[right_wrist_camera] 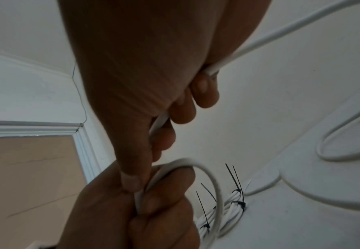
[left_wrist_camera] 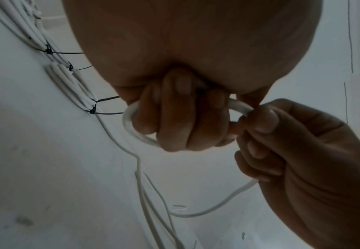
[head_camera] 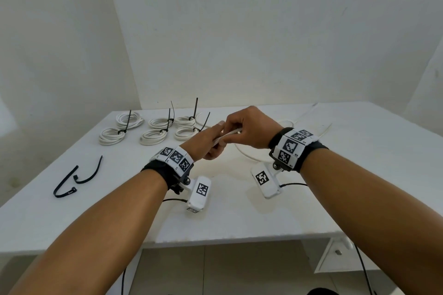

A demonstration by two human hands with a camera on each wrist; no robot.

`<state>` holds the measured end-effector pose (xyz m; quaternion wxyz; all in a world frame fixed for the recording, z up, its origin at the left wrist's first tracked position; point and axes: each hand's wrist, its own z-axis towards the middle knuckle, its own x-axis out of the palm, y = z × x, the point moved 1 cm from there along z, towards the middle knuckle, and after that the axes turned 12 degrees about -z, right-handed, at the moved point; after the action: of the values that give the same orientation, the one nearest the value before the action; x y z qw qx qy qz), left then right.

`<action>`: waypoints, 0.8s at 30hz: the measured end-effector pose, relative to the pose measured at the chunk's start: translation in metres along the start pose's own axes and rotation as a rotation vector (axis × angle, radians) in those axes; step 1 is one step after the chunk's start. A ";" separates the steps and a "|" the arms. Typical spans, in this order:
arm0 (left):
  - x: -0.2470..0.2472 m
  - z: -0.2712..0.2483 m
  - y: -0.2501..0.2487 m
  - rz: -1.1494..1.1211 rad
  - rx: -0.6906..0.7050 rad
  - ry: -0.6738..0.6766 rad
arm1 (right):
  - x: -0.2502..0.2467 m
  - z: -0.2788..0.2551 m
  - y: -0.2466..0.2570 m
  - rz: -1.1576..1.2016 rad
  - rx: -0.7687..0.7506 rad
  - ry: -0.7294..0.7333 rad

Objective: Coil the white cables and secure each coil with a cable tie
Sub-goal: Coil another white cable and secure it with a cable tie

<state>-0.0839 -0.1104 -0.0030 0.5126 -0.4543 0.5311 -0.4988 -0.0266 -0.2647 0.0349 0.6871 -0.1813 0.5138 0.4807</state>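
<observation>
both hands are raised together above the middle of the bench (head_camera: 239, 218): the left hand (head_camera: 208, 143) is curled round a small loop of white cable (head_camera: 227, 137), which is wound about its fingers (left_wrist_camera: 175, 118), while the same cable is pinched by the right hand (head_camera: 249, 128) between thumb and fingertips just beside the left. from the right hand the loose length of cable is seen trailing down onto the bench and away toward its far right side. six finished coils (head_camera: 153, 137), each bound with a black cable tie whose tail stands up, are laid in two rows on the far left part of the bench, near the hands but apart from them. two spare black cable ties (head_camera: 72, 181) are left lying loose toward the near left edge.
</observation>
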 end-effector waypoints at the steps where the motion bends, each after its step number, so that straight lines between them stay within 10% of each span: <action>1: 0.000 0.000 0.001 -0.020 0.008 0.003 | -0.002 0.000 -0.002 0.009 0.005 -0.008; 17: -0.003 -0.025 -0.024 -0.712 0.186 0.182 | 0.013 0.004 -0.049 0.263 0.239 -0.177; 24: 0.003 -0.001 -0.029 -0.288 0.400 -0.206 | 0.048 0.001 -0.006 0.064 0.078 0.071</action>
<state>-0.0864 -0.1156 0.0260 0.5674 -0.4633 0.2967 -0.6128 -0.0210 -0.2442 -0.0079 0.6592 -0.1546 0.5618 0.4754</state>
